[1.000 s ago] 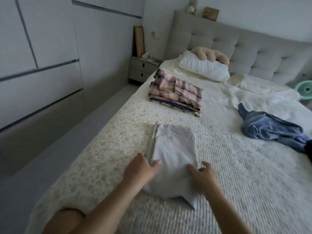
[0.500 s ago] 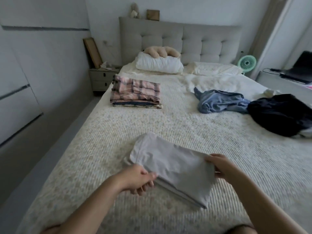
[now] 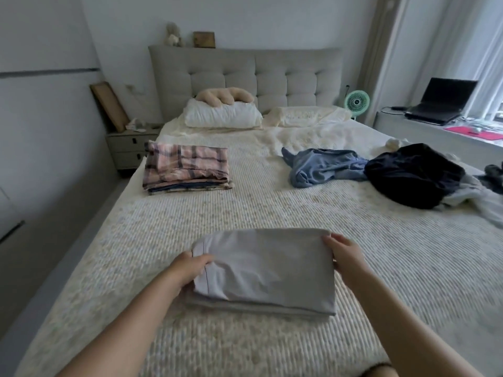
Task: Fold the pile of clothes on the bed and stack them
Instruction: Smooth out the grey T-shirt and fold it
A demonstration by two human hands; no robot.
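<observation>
A folded light grey garment (image 3: 268, 270) is held over the near part of the bed (image 3: 272, 208). My left hand (image 3: 187, 270) grips its left end, thumb on top. At its right end, my right hand (image 3: 344, 254) holds the edge with the fingers curled round it. A stack of folded clothes (image 3: 186, 170), pink plaid on top, lies at the far left of the bed. Unfolded clothes lie at the right: a blue garment (image 3: 321, 168), a dark navy one (image 3: 411, 175) and a grey one (image 3: 479, 197).
Two pillows (image 3: 221, 117) and a beige plush lie by the padded headboard (image 3: 245, 74). A nightstand (image 3: 128, 148) stands left of the bed. A green fan (image 3: 357, 102) and a ledge with a laptop (image 3: 441, 102) are at the right.
The grey garment was pressed flat on the bed, then lifted by both hands and turned sideways. My view has swung right, bringing the unfolded clothes and laptop into sight.
</observation>
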